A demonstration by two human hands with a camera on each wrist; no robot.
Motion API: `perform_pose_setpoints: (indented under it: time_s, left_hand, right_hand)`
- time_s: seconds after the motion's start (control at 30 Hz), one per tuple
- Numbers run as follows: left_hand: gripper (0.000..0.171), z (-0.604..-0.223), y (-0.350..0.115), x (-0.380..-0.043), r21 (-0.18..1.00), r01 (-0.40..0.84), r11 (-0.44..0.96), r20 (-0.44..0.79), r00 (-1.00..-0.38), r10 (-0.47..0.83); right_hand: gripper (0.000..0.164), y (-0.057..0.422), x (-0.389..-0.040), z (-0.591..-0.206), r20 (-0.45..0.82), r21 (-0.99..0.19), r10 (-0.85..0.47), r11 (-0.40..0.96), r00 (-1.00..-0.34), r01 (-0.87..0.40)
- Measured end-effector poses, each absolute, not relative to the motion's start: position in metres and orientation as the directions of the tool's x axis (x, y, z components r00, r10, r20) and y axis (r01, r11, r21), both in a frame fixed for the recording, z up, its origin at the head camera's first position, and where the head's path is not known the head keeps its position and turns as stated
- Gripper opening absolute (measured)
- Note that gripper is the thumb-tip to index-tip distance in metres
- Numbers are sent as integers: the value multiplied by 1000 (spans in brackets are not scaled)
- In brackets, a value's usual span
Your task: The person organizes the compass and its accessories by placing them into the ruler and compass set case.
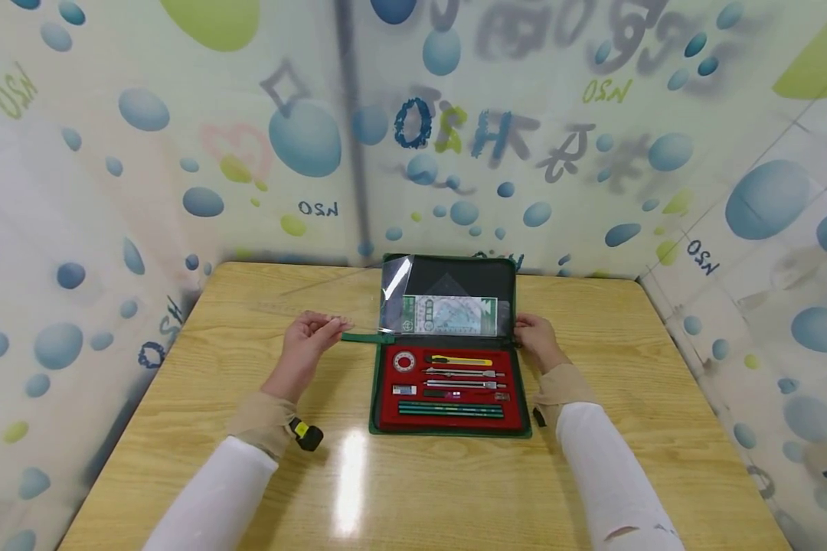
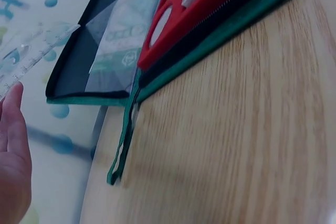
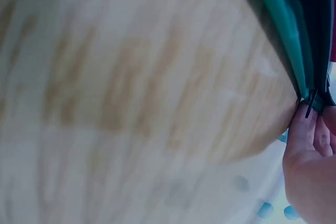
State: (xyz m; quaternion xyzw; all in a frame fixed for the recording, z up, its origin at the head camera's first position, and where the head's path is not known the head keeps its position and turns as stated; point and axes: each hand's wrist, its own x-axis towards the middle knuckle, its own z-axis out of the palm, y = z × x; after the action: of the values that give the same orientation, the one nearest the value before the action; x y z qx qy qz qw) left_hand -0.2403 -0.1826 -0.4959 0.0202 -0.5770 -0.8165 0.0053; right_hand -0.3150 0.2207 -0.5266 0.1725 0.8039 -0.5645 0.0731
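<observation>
An open green zip case [image 1: 512, 291] lies on the table, its dark lid tilted up at the back. My left hand [image 1: 306, 343] pinches a clear ruler-like set square [image 2: 32, 56] left of the case, its shape faint in the head view. A green wrist strap [image 1: 361, 337] sticks out near those fingers, and in the left wrist view it hangs apart from them. My right hand [image 1: 539, 342] grips the case's right edge by the hinge, near a zip pull [image 3: 311, 103]. Behind the lid's clear pocket is a green-and-white printed sheet [image 1: 451, 315].
The red tray [image 1: 455, 425] holds a round white ring [image 1: 404, 362], a yellow cutter [image 1: 460, 360], two metal compasses [image 1: 463, 384], an eraser [image 1: 404, 389], a sharpener [image 1: 501, 397] and green pencils [image 1: 451, 409]. A patterned wall [image 1: 420, 214] stands behind the wooden table [image 1: 613, 344].
</observation>
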Motion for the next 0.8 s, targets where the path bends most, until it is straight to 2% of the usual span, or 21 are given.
perform_pose_setpoints:
  time_s: [0.27, 0.43, 0.8]
  left_hand:
    - [14, -492, -161, -252, 933, 14, -361, -1, -999, -41]
    - [14, -484, -148, -266, 935, 81, -346, 66, -996, -57]
    - [15, -473, -116, -294, 944, 198, -262, 203, -979, -10]
  right_hand:
    - [41, 226, -313, -526, -289, -894, 145, 314, -946, 321]
    - [40, 228, -312, -527, -291, -895, 114, 317, -950, 312]
    - [38, 230, -309, -527, -298, -908, 85, 282, -951, 310]
